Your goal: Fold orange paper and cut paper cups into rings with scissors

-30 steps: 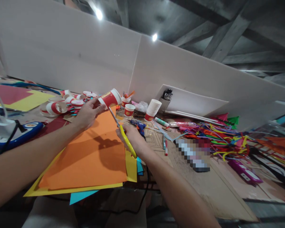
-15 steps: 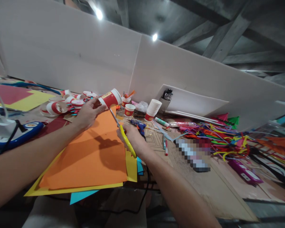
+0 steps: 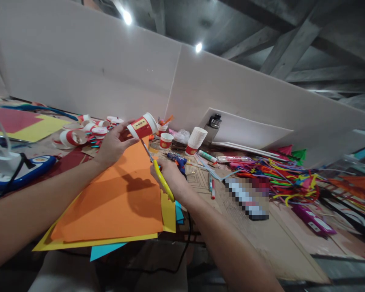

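My left hand (image 3: 117, 142) grips a red and white paper cup (image 3: 143, 126) near its base, tilted with its mouth toward the upper right. In my right hand (image 3: 169, 174) is a pair of scissors (image 3: 162, 180) with yellow handles. Its blades point up and left, and their tips reach the cup's lower side; whether they touch the cup I cannot tell. Under both hands lies a sheet of orange paper (image 3: 109, 215), on top of yellow paper (image 3: 169, 213) and blue paper (image 3: 105, 251).
Cut cups (image 3: 73, 138) lie at the left behind a blue and white power strip (image 3: 27, 172). A cup stack (image 3: 196, 141), a single cup (image 3: 166, 140) and a blue glue gun (image 3: 178, 161) are beyond my right hand. Colourful pipe cleaners (image 3: 276, 174) heap at the right.
The cup has turned in my left hand, so its yellow label now faces me more. My right hand and the scissors stay almost in place.
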`<move>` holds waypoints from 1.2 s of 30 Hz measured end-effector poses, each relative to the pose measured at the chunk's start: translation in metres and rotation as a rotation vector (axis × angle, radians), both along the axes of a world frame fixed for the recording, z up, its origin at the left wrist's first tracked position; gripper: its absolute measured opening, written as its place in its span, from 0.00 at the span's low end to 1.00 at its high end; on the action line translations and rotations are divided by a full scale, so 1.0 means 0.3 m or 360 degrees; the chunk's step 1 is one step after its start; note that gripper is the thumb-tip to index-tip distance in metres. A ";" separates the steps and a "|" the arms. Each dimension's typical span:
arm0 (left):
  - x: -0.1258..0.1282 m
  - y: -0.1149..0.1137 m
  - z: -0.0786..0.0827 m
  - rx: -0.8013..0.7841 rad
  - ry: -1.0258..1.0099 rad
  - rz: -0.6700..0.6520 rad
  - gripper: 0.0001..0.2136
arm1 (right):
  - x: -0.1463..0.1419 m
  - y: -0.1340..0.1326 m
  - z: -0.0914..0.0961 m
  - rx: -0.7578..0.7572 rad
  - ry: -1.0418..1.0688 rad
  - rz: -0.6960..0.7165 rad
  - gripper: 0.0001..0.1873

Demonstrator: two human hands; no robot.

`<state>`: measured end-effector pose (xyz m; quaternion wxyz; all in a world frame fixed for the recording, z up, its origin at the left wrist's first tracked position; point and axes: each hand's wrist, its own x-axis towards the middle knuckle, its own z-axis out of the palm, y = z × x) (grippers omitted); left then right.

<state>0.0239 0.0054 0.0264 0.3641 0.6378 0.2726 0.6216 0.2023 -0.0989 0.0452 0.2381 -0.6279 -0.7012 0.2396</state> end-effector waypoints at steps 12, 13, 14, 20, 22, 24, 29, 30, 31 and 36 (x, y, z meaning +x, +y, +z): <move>-0.006 0.008 -0.009 0.0056 0.0046 0.0002 0.28 | 0.008 0.034 -0.024 0.0177 -0.0165 0.0007 0.07; -0.005 0.008 -0.009 0.0037 0.0028 -0.0004 0.28 | 0.010 0.036 -0.025 0.0184 -0.0162 0.0024 0.06; -0.005 0.009 -0.008 0.0010 -0.0002 -0.0015 0.27 | 0.013 0.038 -0.027 0.0198 -0.0155 0.0051 0.05; 0.002 0.033 -0.008 -0.0325 -0.0379 -0.0145 0.19 | 0.037 0.044 -0.037 0.0246 -0.0083 0.0247 0.05; 0.000 0.046 -0.009 -0.0362 -0.0541 -0.0238 0.15 | 0.042 0.044 -0.041 0.0209 -0.0072 0.0271 0.07; -0.005 0.057 -0.010 -0.0385 -0.0659 -0.0303 0.12 | 0.044 0.045 -0.043 0.0199 -0.0048 0.0284 0.09; -0.006 0.057 -0.008 -0.0504 -0.0702 -0.0437 0.07 | 0.040 0.044 -0.032 0.0197 0.0143 0.0341 0.09; -0.004 0.054 -0.008 -0.0508 -0.0688 -0.0451 0.07 | 0.039 0.043 -0.028 0.0167 0.0172 0.0328 0.09; -0.002 0.052 -0.009 -0.0508 -0.0674 -0.0460 0.07 | 0.039 0.042 -0.024 0.0138 0.0189 0.0314 0.09; 0.000 0.050 -0.013 -0.0516 -0.0633 -0.0463 0.08 | 0.040 0.039 -0.019 0.0126 0.0166 0.0325 0.11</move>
